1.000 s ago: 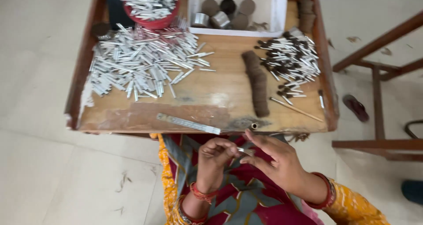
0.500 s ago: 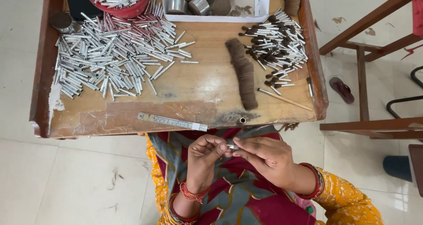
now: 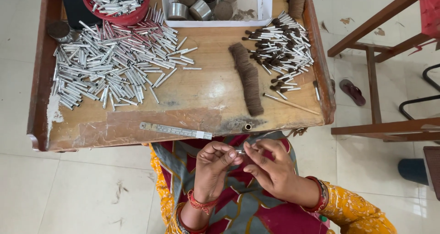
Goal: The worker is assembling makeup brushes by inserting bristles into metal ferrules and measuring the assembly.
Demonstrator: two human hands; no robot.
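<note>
Both hands together in front of the lap, just below the near edge of the wooden tray table [image 3: 137, 133]; left hand [image 3: 215, 163] curled nearly closed, thumb and fingertips pinched on a small metal tube [image 3: 239, 150]; right hand [image 3: 270, 170] half curled, fingertips closed on the other end of the same tube, probably to steady it while something is fitted in, though what sits in the tube too small to tell; tube held level between the two hands, clear of the table edge, close to the body for fine finger work.

Relative to the table: loose heap of silver tubes [image 3: 114, 69] spread over its left half, within easy reach of the left hand; red bowl [image 3: 120, 7] with more tubes at the far left corner; white tray [image 3: 215, 5] with small round tins at the far middle; strip of brown bristle fibre [image 3: 247, 78] lying lengthwise near the centre right, likely kept central as the supply; pile of finished tubes with dark tufts [image 3: 282, 46] on the right half, apart from the bare ones, seemingly to keep done and undone separate; thin wooden stick [image 3: 291, 104] near that pile; metal ruler [image 3: 176, 130] flat along the near edge, just above the hands; sandal [image 3: 352, 92] on the floor right of the table.
</note>
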